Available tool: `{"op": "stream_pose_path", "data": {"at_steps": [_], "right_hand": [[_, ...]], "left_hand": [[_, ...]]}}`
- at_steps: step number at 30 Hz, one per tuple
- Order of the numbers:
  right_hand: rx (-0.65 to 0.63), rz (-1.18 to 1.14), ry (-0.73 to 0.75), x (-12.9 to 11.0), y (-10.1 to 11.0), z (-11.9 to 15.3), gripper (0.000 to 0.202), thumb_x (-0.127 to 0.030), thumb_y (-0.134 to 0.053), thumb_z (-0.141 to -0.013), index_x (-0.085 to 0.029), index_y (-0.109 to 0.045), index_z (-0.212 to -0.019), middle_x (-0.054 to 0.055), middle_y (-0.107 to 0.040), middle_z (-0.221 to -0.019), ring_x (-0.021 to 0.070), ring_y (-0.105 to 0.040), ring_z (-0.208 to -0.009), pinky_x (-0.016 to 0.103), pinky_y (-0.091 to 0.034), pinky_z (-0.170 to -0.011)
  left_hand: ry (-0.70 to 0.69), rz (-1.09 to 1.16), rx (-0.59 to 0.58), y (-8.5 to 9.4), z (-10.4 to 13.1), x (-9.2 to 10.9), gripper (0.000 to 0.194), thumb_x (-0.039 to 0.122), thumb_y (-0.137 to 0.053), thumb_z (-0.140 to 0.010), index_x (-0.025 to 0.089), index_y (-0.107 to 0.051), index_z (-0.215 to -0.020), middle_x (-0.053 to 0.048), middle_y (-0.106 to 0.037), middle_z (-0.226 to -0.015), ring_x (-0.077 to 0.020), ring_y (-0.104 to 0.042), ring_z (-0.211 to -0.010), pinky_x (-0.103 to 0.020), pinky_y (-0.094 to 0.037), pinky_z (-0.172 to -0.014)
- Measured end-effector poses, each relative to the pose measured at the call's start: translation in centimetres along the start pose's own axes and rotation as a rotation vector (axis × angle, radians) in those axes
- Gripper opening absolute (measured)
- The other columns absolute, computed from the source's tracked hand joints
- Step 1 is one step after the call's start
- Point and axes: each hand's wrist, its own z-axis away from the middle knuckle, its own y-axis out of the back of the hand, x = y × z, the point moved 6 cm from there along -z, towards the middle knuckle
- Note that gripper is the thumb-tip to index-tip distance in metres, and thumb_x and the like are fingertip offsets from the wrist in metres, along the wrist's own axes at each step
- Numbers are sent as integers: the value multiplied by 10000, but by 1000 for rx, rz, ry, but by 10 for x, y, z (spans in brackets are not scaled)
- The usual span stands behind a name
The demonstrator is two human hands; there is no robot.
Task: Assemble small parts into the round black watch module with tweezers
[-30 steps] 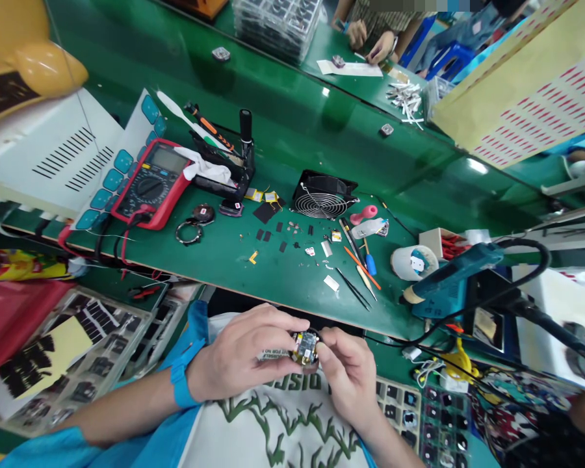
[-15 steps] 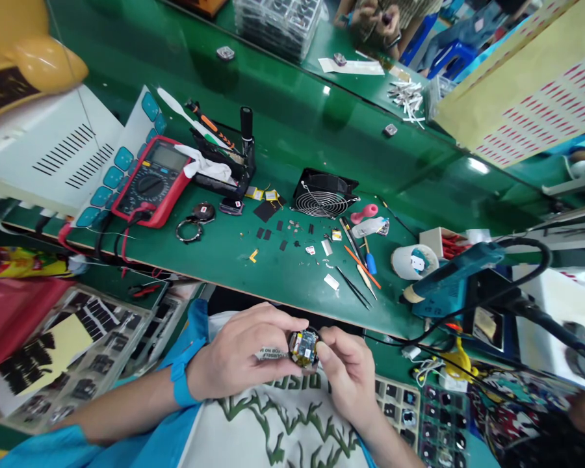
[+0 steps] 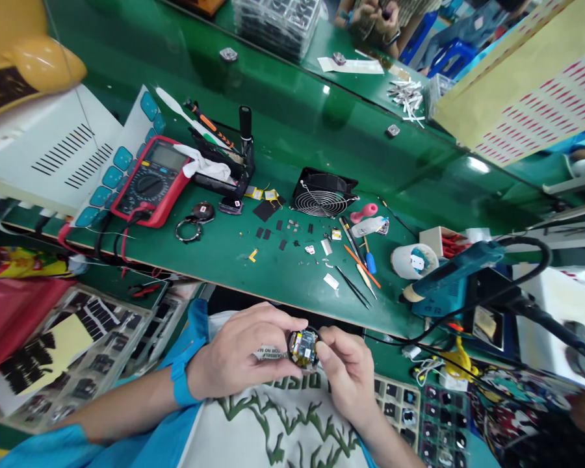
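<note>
Between my hands, in front of my shirt, is a small round device [image 3: 304, 348] with its inner circuit board and yellow tape facing up; it looks like an opened smartwatch. My left hand [image 3: 251, 348] grips its left edge between thumb and fingers. On the other edge, my right hand [image 3: 348, 364] presses with thumb and forefinger. Just beyond, on the green bench [image 3: 214, 266], lie black tweezers [image 3: 353, 287], an orange stick [image 3: 363, 266] and a blue-handled screwdriver [image 3: 370, 261]. A small white rectangle [image 3: 331, 281] rests left of the tweezers.
A red multimeter [image 3: 151, 182] stands at left, a black fan [image 3: 324, 193] in the middle. At right are a white cup [image 3: 414, 261] and a teal hot-air handle [image 3: 455, 272] with its cable. Part trays [image 3: 394, 409] sit low at right. Another person's hands [image 3: 377, 16] are across the bench.
The round device is tilted very slightly differently in my fingers. Both hands stay in nearly the same place, and the things on the bench have not moved.
</note>
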Motion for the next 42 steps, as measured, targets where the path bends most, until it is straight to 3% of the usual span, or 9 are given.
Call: {"op": "stream_pose_path", "data": {"at_steps": [23,31,34,37,39,42], "right_hand": [[-9,-20,-19,1,-2,-2,332,-283,-528,-875,-157,-539,-568,-59,-519,-453,72,-486,-390,164,-368,-422],[10,-17,-26,2,-2,-2,301,-271,-534,-874,-158,-555,-595,-66,-540,-458,58,-503,-380,128,-397,-414],[9,-15,-27,2,-3,-2,257,-253,-550,-862,-168,-572,-620,-71,-563,-471,57,-525,-370,113,-418,-396],[-13,34,14,4,-5,-2,242,-239,-550,-850,-180,-595,-619,-62,-589,-480,78,-560,-378,125,-451,-400],[-16,64,45,9,-8,-3,222,-234,-551,-837,-189,-605,-627,-59,-589,-470,89,-573,-365,131,-467,-393],[-21,38,54,22,-16,-5,125,-219,-555,-820,-207,-642,-731,-57,-619,-486,102,-610,-365,124,-508,-401]], "left_hand": [[36,15,4,1,1,-3,339,316,-827,-648,204,-530,-767,8,-686,-1062,-121,-678,-951,-220,-544,-844],[44,11,-19,-2,3,-6,282,298,-787,-704,233,-576,-878,39,-643,-1106,-80,-641,-969,-173,-529,-857],[148,74,-118,-7,3,-13,405,287,-776,-715,267,-565,-1060,31,-588,-1184,-98,-596,-1049,-185,-498,-917],[381,367,-205,-15,4,-23,636,317,-777,-698,282,-447,-1241,-2,-563,-1192,-126,-601,-1018,-224,-515,-898],[526,507,-178,-19,6,-30,553,275,-711,-764,287,-439,-1245,9,-593,-1084,-106,-625,-936,-206,-536,-832],[594,369,-86,-15,9,-40,321,214,-627,-819,279,-548,-1123,42,-598,-931,-66,-614,-832,-151,-521,-765]]}}
